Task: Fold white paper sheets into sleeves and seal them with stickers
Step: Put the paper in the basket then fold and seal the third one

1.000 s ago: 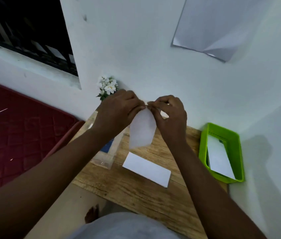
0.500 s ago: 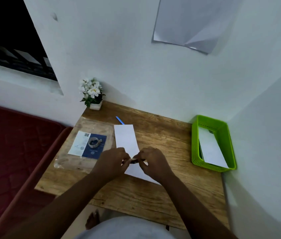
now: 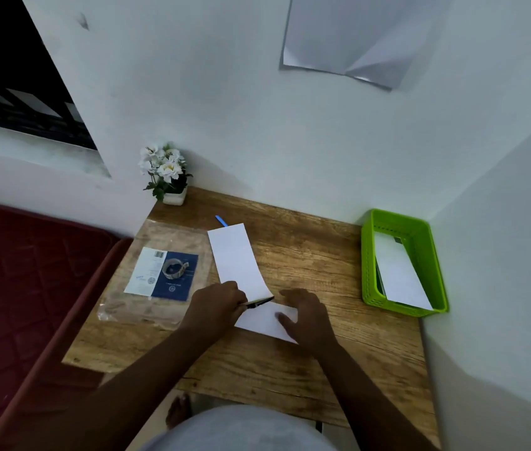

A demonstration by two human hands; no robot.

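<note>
A long white folded sheet [image 3: 236, 258] lies on the wooden table [image 3: 306, 255], running from the back toward me. A second white folded sheet [image 3: 262, 320] lies crosswise at its near end. My left hand [image 3: 215, 304] grips a small dark thing, perhaps a sticker strip [image 3: 259, 302], whose tip points right over the crosswise sheet. My right hand [image 3: 305, 315] rests with spread fingers on the right part of that sheet.
A clear plastic bag [image 3: 156, 275] with a blue-and-white card and a tape-like roll [image 3: 174, 268] lies at the left. A green basket [image 3: 402, 262] with white paper stands at the right. A flower pot [image 3: 173, 196] and a blue pen [image 3: 221, 220] sit at the back.
A second ago both hands held a sheet up in the air. Now that sheet lies on the table, and the hands have dropped to the crosswise sheet and moved apart.
</note>
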